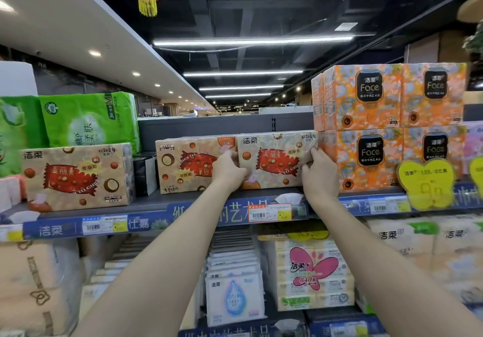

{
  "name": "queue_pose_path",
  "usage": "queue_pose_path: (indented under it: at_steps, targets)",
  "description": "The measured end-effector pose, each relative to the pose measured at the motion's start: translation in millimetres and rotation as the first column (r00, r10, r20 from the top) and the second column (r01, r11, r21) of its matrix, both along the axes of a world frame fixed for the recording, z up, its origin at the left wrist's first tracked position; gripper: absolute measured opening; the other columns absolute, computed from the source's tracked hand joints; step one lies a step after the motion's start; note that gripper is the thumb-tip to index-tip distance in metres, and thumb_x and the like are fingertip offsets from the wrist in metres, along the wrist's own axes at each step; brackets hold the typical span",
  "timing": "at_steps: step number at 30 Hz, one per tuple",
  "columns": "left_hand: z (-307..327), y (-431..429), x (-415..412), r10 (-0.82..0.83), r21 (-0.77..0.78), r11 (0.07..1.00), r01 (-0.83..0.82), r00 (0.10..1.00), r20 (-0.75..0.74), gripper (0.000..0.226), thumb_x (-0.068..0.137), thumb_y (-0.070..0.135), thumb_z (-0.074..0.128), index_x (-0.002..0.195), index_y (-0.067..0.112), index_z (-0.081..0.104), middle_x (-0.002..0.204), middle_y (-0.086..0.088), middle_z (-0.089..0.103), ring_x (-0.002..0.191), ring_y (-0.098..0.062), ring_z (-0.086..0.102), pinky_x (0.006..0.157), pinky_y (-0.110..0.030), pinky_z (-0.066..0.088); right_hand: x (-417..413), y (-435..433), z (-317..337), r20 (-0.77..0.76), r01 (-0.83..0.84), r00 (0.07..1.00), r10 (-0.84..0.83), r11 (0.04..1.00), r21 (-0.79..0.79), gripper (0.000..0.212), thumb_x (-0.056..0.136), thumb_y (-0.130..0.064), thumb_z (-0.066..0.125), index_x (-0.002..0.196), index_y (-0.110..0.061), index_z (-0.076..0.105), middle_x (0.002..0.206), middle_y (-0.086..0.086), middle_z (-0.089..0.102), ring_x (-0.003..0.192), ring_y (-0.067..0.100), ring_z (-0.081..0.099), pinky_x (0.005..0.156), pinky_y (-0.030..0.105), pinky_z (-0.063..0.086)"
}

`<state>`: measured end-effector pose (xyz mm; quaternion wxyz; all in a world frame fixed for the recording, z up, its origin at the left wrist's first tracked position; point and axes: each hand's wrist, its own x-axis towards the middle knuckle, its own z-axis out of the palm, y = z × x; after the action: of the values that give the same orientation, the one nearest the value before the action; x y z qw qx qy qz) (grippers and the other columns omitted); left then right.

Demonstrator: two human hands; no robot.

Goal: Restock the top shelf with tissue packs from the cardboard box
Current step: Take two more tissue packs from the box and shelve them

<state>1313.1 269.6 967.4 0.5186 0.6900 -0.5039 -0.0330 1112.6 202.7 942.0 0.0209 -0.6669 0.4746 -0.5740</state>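
The left hand (228,170) and the right hand (321,173) each curl their fingers round one end of a tan tissue pack (277,159), and most of the fingertips are hidden. The pack sits on the top shelf (156,202), right between an upside-down pack of the same kind (187,164) and a stack of orange packs (363,127). The hands cover its bottom corners, and its small print is too blurry to read.

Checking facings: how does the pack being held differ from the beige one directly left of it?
The held pack shows its candy print upright; the left neighbour shows it upside down. The left hand and right hand grip the held pack, not the neighbour. Both share the design and top shelf.
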Motion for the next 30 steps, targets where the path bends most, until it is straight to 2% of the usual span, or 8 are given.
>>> queue_pose_path:
  at_steps: [5, 7, 11, 16, 21, 23, 28, 30]
  targets:
    - [1.2, -6.4, -4.9, 0.045, -0.029, 0.999, -0.044, 0.998, 0.043, 0.046, 0.088, 0.014, 0.079, 0.132, 0.011, 0.066, 0.13, -0.007, 0.07, 0.112, -0.019, 0.064, 0.082, -0.023, 0.044, -4.6, 3.1, 0.9, 0.062, -0.098, 0.993, 0.097, 0.995, 0.006, 0.042, 0.096, -0.004, 0.053, 0.133, -0.019, 0.064, 0.132, 0.001, 0.066, 0.115, 0.03, 0.062, 0.088, 0.038, 0.051]
    - [0.8, -8.3, -6.6, 0.063, -0.05, 0.997, -0.06, 0.997, 0.05, 0.042, 0.088, 0.014, 0.079, 0.129, 0.01, 0.068, 0.128, -0.007, 0.071, 0.101, -0.013, 0.059, 0.08, -0.023, 0.043, -7.5, 2.5, 4.9, 0.025, -0.136, 0.991, 0.135, 0.99, 0.036, 0.04, 0.096, -0.004, 0.054, 0.134, -0.013, 0.063, 0.13, 0.008, 0.067, 0.117, 0.032, 0.061, 0.093, 0.037, 0.049]
    - [1.5, -10.6, -8.7, 0.093, -0.061, 0.994, -0.09, 0.994, 0.052, 0.038, 0.088, 0.015, 0.08, 0.123, 0.011, 0.067, 0.119, -0.005, 0.068, 0.096, -0.013, 0.055, 0.079, -0.026, 0.043, -14.7, -6.1, 16.0, -0.061, -0.188, 0.977, 0.205, 0.958, 0.218, 0.059, 0.097, -0.007, 0.058, 0.153, -0.015, 0.045, 0.154, 0.01, 0.05, 0.134, 0.033, 0.051, 0.105, 0.037, 0.044]
    - [4.0, -11.9, -12.1, 0.131, -0.048, 0.991, -0.128, 0.989, 0.065, 0.031, 0.087, 0.015, 0.082, 0.106, 0.016, 0.057, 0.103, 0.001, 0.057, 0.092, -0.018, 0.057, 0.074, -0.03, 0.044, -14.5, -21.7, 19.7, 0.024, -0.305, 0.948, 0.318, 0.879, 0.367, 0.073, 0.096, -0.005, 0.059, 0.16, -0.024, 0.031, 0.166, 0.004, 0.03, 0.144, 0.031, 0.041, 0.093, 0.029, 0.045]
    - [2.7, -15.2, -17.2, 0.179, -0.038, 0.984, -0.176, 0.981, 0.081, 0.03, 0.089, 0.016, 0.078, 0.11, 0.018, 0.056, 0.105, -0.001, 0.061, 0.093, -0.021, 0.06, 0.072, -0.033, 0.047, -7.8, -27.5, 21.7, 0.048, -0.342, 0.934, 0.353, 0.85, 0.401, 0.076, 0.095, 0.003, 0.051, 0.162, -0.023, 0.024, 0.17, 0.004, 0.018, 0.149, 0.032, 0.031, 0.102, 0.032, 0.046]
    - [2.6, -17.2, -18.7, 0.189, -0.035, 0.982, -0.187, 0.979, 0.075, 0.03, 0.089, 0.014, 0.077, 0.111, 0.017, 0.057, 0.109, -0.005, 0.065, 0.098, -0.024, 0.064, 0.074, -0.036, 0.051, -7.3, -27.9, 22.5, 0.084, -0.385, 0.919, 0.386, 0.827, 0.41, 0.08, 0.094, 0.005, 0.05, 0.162, -0.027, 0.021, 0.169, 0.003, 0.019, 0.146, 0.031, 0.036, 0.103, 0.033, 0.046]
    - [2.2, -23.8, -22.9, 0.22, -0.023, 0.976, -0.219, 0.974, 0.062, 0.033, 0.087, 0.011, 0.079, 0.115, 0.016, 0.061, 0.116, -0.009, 0.069, 0.105, -0.029, 0.066, 0.074, -0.035, 0.05, -12.2, -36.1, 21.2, 0.251, -0.543, 0.839, 0.482, 0.736, 0.404, 0.085, 0.092, 0.006, 0.054, 0.163, -0.026, 0.019, 0.156, 0.002, 0.044, 0.104, 0.011, 0.058, 0.092, 0.033, 0.055]
    - [2.3, -25.8, -24.1, 0.227, -0.022, 0.974, -0.226, 0.972, 0.06, 0.034, 0.087, 0.012, 0.08, 0.115, 0.015, 0.061, 0.116, -0.009, 0.068, 0.106, -0.029, 0.066, 0.074, -0.034, 0.049, -13.9, -39.2, 21.0, 0.282, -0.567, 0.824, 0.492, 0.72, 0.4, 0.084, 0.092, 0.007, 0.054, 0.163, -0.022, 0.019, 0.16, 0.001, 0.039, 0.11, 0.012, 0.055, 0.088, 0.026, 0.053]
